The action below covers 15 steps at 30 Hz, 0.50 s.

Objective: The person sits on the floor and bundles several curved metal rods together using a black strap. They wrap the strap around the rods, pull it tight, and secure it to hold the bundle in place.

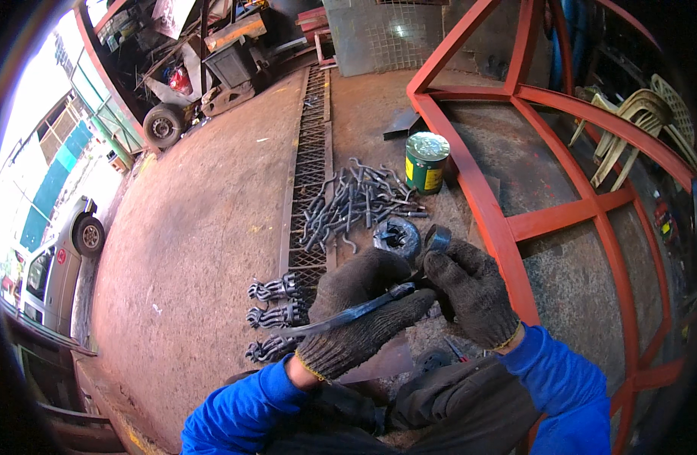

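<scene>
Partly done, by the look of it: three bundles of bent rods [276, 315] lie in a row on the floor [189, 227], to the left of the gloved left hand [364, 312], the nearest partly hidden behind the strip and wrist. Whether each is fully bound is too small to tell. Beyond them, a larger loose pile [357, 201] of similar rods spreads over and beside the metal grating [307, 178], so most of the sorting and gathering seems to be left. The left hand is closed around a dark flat strip [341, 318], which slants across the palm with its free end toward the bundles. The right hand [474, 292], also gloved, pinches a small dark ring [438, 238] near its fingertips; whether ring and strip join is hidden. Just past the hands sits a wrapped dark coil [398, 237]. No rods show in either hand, so the strip is probably being readied for another bundle.
</scene>
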Motion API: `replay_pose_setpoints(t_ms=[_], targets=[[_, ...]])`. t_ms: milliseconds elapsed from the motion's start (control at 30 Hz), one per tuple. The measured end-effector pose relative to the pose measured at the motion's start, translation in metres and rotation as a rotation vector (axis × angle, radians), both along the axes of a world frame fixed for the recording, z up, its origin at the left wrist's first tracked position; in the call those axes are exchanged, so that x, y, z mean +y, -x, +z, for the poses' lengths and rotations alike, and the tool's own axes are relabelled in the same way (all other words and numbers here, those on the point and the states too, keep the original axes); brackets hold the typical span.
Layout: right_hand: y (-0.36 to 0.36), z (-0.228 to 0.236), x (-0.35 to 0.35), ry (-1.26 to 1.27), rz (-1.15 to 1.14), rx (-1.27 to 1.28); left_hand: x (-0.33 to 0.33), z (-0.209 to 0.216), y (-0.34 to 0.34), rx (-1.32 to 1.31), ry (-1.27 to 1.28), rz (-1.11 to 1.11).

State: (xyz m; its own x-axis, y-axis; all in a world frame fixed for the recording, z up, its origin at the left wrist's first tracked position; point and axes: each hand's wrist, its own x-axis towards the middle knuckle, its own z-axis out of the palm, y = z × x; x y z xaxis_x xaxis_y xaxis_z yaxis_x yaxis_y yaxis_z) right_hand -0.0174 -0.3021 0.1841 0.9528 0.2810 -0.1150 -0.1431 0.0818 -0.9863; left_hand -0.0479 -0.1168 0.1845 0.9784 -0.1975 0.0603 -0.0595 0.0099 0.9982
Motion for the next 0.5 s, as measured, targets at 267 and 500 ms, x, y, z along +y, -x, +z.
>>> replay_pose_setpoints(t_ms=[267, 500], targets=[[-0.003, 0.013, -0.005, 0.13, 0.158, -0.015, 0.003, 0.006, 0.0, -0.169, -0.258, 0.046], [-0.001, 0.028, -0.009, 0.303, 0.214, -0.072, 0.002, 0.005, 0.003, -0.165, -0.228, 0.138]])
